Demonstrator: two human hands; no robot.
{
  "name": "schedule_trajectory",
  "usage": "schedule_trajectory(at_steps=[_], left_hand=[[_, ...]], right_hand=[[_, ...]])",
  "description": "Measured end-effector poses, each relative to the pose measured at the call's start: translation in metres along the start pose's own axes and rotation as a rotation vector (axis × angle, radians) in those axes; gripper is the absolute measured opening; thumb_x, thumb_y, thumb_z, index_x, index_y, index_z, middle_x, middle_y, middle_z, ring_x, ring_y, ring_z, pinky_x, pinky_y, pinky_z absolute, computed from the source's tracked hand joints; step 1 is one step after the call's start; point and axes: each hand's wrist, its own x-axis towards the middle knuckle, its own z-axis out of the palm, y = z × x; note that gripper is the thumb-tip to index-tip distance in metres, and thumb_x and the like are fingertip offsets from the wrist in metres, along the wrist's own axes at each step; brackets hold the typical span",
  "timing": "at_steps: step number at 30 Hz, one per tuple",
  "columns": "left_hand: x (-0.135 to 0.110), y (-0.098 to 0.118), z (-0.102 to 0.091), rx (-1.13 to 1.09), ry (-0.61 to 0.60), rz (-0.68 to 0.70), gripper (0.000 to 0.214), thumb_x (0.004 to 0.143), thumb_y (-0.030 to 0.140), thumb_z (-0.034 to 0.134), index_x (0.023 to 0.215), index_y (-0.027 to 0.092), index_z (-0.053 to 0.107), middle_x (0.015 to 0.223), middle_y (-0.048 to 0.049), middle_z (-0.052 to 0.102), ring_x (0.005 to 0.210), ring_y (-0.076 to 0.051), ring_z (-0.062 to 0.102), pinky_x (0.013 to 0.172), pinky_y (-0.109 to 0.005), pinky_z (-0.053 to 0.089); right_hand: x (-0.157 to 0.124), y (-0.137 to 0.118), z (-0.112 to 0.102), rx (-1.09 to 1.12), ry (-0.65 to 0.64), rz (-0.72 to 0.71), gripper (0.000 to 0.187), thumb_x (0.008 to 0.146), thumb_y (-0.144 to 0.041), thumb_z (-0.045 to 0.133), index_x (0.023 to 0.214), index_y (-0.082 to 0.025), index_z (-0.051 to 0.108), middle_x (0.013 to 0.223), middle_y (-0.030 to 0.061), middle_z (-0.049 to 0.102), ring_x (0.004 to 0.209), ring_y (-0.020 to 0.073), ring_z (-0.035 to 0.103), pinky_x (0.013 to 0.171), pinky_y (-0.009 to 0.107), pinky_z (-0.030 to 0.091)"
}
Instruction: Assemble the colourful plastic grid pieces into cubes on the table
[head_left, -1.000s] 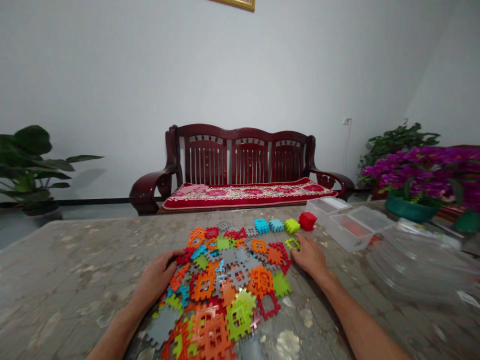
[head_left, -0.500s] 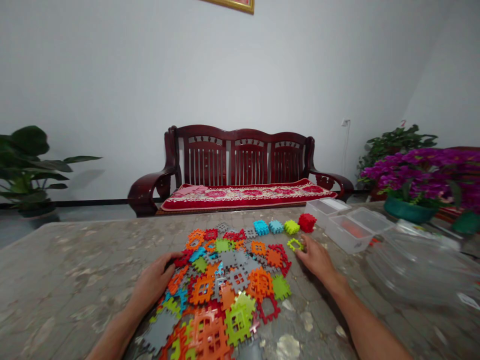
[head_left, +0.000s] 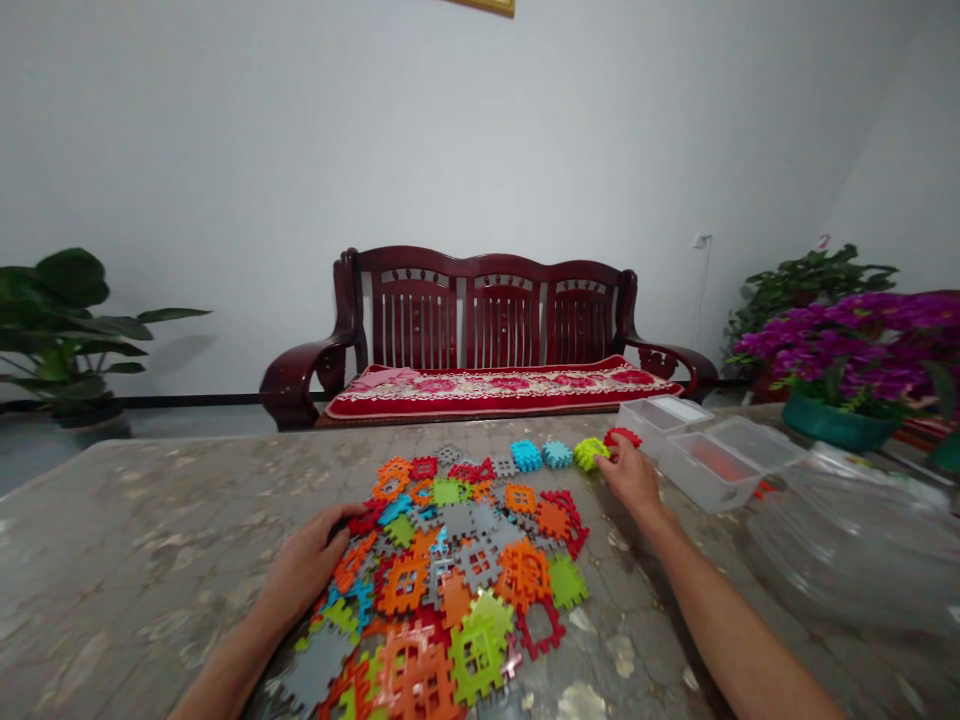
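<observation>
A wide pile of interlocking plastic tiles (head_left: 480, 520) with notched edges, in orange, red, grey, green and blue, covers the middle of the table. My left hand (head_left: 319, 545) lies at the pile's left side, fingertips by a red tile (head_left: 369, 517), thumb and fingers apart. Beyond the pile, my right hand (head_left: 630, 478) pinches a yellow-green tile at the right edge of the yellow-green stack (head_left: 589, 453). To its left stand a light blue stack (head_left: 556, 455) and a brighter blue stack (head_left: 526, 456). A red stack (head_left: 622, 437) is partly hidden behind my right hand.
Clear plastic boxes (head_left: 709, 480) stand right of my right hand, one with something orange inside. Nearer lies a large transparent container (head_left: 847, 540). Purple flowers in a green pot (head_left: 840, 422) stand at the right. A wooden bench (head_left: 487, 310) is behind the table (head_left: 150, 560).
My right hand has carried the yellow-green frame tile from the table up and away to the yellow-green stack. My left hand has stayed put. The view has shifted slightly.
</observation>
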Motion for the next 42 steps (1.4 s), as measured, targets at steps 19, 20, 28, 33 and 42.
schedule_trajectory(at_steps=[19,20,28,33,42], left_hand=[[-0.001,0.004,-0.001,0.027,-0.032,-0.018,0.043,0.085,0.033,0.043,0.116,0.022,0.071,0.120,-0.0051,0.075,0.112,-0.026,0.067,0.104,-0.042,0.049],[-0.001,0.005,-0.001,0.027,-0.030,-0.018,0.043,0.085,0.033,0.044,0.116,0.022,0.071,0.119,-0.0051,0.075,0.112,-0.025,0.067,0.104,-0.041,0.049],[-0.004,0.010,-0.001,0.022,-0.008,0.012,0.040,0.085,0.028,0.045,0.114,0.023,0.071,0.118,-0.0042,0.075,0.111,-0.024,0.067,0.104,-0.039,0.048],[-0.004,0.010,0.000,0.006,-0.003,0.022,0.040,0.085,0.026,0.045,0.115,0.021,0.071,0.120,-0.0049,0.075,0.112,-0.024,0.066,0.105,-0.040,0.048],[-0.004,0.012,-0.001,0.007,0.000,0.024,0.039,0.085,0.024,0.047,0.115,0.021,0.072,0.119,-0.0055,0.075,0.111,-0.024,0.067,0.104,-0.041,0.048]], right_hand=[[-0.032,-0.008,0.018,0.288,0.045,-0.152,0.038,0.087,-0.032,0.053,0.119,-0.017,0.066,0.113,0.0104,0.073,0.094,0.0227,0.067,0.089,0.036,0.050],[-0.041,-0.013,0.019,0.349,0.022,-0.190,0.036,0.086,-0.032,0.052,0.116,-0.017,0.068,0.109,0.0099,0.074,0.090,0.0222,0.067,0.088,0.036,0.052],[-0.120,-0.068,-0.008,0.555,-0.210,-0.652,0.016,0.083,-0.026,0.063,0.096,-0.023,0.074,0.095,0.0057,0.076,0.091,0.0214,0.067,0.090,0.038,0.052],[-0.146,-0.087,-0.036,0.543,-0.338,-0.980,0.044,0.072,-0.013,0.068,0.115,-0.023,0.070,0.112,0.0064,0.075,0.106,0.0239,0.064,0.101,0.045,0.046],[-0.160,-0.107,-0.055,0.330,-0.530,-1.265,0.067,0.073,-0.006,0.056,0.135,-0.032,0.060,0.134,-0.0003,0.067,0.136,0.0232,0.046,0.114,0.048,0.034]])
